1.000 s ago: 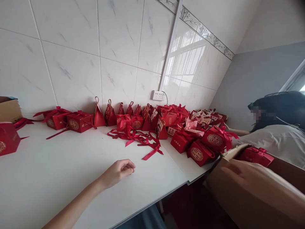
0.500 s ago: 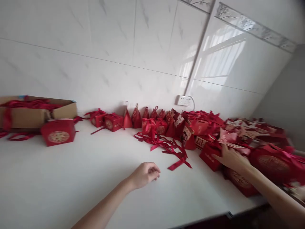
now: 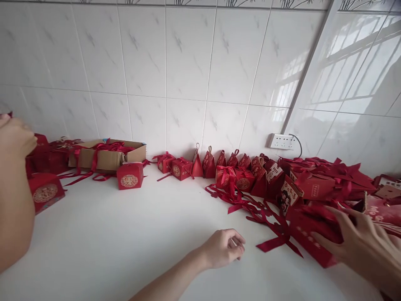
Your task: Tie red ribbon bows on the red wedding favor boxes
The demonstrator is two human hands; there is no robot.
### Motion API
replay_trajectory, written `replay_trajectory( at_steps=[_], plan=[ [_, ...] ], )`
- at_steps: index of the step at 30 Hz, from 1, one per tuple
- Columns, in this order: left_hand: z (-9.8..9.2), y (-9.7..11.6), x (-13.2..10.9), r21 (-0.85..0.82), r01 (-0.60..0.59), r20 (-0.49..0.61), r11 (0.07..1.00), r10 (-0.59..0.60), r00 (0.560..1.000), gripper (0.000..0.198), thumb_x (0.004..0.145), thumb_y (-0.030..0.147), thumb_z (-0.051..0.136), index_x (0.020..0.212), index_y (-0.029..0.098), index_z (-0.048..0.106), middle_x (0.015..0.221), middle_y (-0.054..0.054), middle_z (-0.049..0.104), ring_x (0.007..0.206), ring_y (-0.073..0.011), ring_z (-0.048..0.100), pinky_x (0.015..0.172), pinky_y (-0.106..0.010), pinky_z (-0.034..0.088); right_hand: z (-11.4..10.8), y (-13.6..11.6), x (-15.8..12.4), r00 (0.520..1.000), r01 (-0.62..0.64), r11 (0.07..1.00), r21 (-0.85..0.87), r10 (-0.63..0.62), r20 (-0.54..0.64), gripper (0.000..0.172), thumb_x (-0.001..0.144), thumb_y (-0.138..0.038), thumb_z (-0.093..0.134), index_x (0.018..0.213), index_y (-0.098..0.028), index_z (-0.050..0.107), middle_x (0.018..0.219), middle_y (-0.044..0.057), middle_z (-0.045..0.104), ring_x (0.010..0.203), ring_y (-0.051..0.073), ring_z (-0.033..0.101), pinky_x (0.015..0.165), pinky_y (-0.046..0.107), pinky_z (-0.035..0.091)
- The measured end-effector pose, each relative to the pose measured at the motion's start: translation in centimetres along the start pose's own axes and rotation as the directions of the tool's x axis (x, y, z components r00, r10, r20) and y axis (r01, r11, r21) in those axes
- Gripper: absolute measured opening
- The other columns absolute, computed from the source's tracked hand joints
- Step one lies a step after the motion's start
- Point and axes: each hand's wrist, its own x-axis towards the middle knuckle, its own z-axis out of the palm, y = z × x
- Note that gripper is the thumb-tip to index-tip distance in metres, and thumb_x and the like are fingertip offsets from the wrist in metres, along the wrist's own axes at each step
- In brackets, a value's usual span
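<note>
My left hand (image 3: 226, 248) hovers over the white table (image 3: 150, 234), fingers loosely curled with nothing visible in them. On the right, my right hand (image 3: 360, 238) is over the end of a red gift box (image 3: 308, 234) with small gold lettering. Its thumb and fingers are spread, the thumb in front of the box's face; whether they touch it I cannot tell. Loose red ribbons (image 3: 266, 217) lie on the table between my hands. Just behind the red box stands a small bag (image 3: 290, 194) with a cartoon print.
Another person's arm (image 3: 14, 200) reaches in at the left edge. Beyond it are a cardboard box (image 3: 97, 159) of red ribbons and a red box (image 3: 130, 175) with a gold emblem. Several triangular red boxes (image 3: 209, 164) line the tiled wall, near a power strip (image 3: 283, 141).
The view has turned left and come nearer the right-hand boxes. My right hand's fingers now show spread beside the red box. Another person's arm has appeared at left.
</note>
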Motion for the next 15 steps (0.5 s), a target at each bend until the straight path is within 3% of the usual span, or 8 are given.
replay_trajectory(
  at_steps=[4, 8, 10, 12, 15],
  plan=[
    [0.0, 0.5, -0.4, -0.032, -0.124, -0.069, 0.992, 0.122, 0.99, 0.064, 0.072, 0.036, 0.065, 0.13, 0.026, 0.041, 0.13, -0.012, 0.047, 0.103, -0.0237, 0.056, 0.074, -0.033, 0.048, -1.2, -9.1, -0.6, 0.981, 0.195, 0.98, 0.029, -0.196, 0.007, 0.063, 0.072, -0.063, 0.053, 0.122, -0.026, 0.045, 0.12, 0.021, 0.049, 0.1, 0.04, 0.055, 0.071, 0.053, 0.045],
    [-1.2, 1.0, -0.2, -0.2, -0.241, -0.185, 0.95, 0.205, 0.961, 0.084, 0.074, 0.051, 0.062, 0.143, 0.029, 0.02, 0.144, -0.014, 0.033, 0.122, -0.0289, 0.045, 0.085, -0.037, 0.045, -0.5, -16.5, -0.5, 0.984, 0.172, 0.97, 0.172, -0.177, 0.019, 0.062, 0.079, -0.057, 0.048, 0.126, -0.017, 0.042, 0.125, 0.023, 0.045, 0.1, 0.04, 0.053, 0.074, 0.054, 0.045],
    [-2.4, 0.8, 0.1, -0.314, -0.262, -0.256, 0.913, 0.184, 0.949, 0.078, 0.079, 0.059, 0.051, 0.142, 0.028, 0.021, 0.141, -0.013, 0.04, 0.119, -0.0286, 0.049, 0.085, -0.038, 0.046, 0.4, -18.8, -0.5, 0.955, 0.256, 0.907, 0.335, -0.291, 0.057, 0.062, 0.082, -0.055, 0.047, 0.129, -0.016, 0.038, 0.121, 0.021, 0.05, 0.1, 0.037, 0.054, 0.079, 0.054, 0.045],
    [-3.7, 0.5, 0.5, -0.336, -0.285, -0.376, 0.897, 0.15, 0.915, 0.07, 0.08, 0.06, 0.049, 0.138, 0.024, 0.031, 0.134, -0.012, 0.048, 0.117, -0.0279, 0.051, 0.087, -0.037, 0.046, 1.6, -20.0, -0.7, 0.906, 0.339, 0.815, 0.471, -0.417, 0.07, 0.06, 0.085, -0.051, 0.047, 0.132, -0.016, 0.033, 0.118, 0.019, 0.053, 0.102, 0.035, 0.053, 0.083, 0.054, 0.045],
    [-5.4, 0.0, 0.8, -0.198, -0.241, -0.613, 0.95, 0.072, 0.787, 0.062, 0.075, 0.05, 0.061, 0.126, 0.018, 0.046, 0.125, -0.013, 0.056, 0.117, -0.029, 0.05, 0.093, -0.037, 0.043, 3.4, -19.8, -1.4, 0.81, 0.446, 0.653, 0.612, -0.585, 0.035, 0.055, 0.086, -0.039, 0.049, 0.133, -0.019, 0.029, 0.127, 0.018, 0.047, 0.114, 0.034, 0.048, 0.091, 0.052, 0.045]
  ],
)
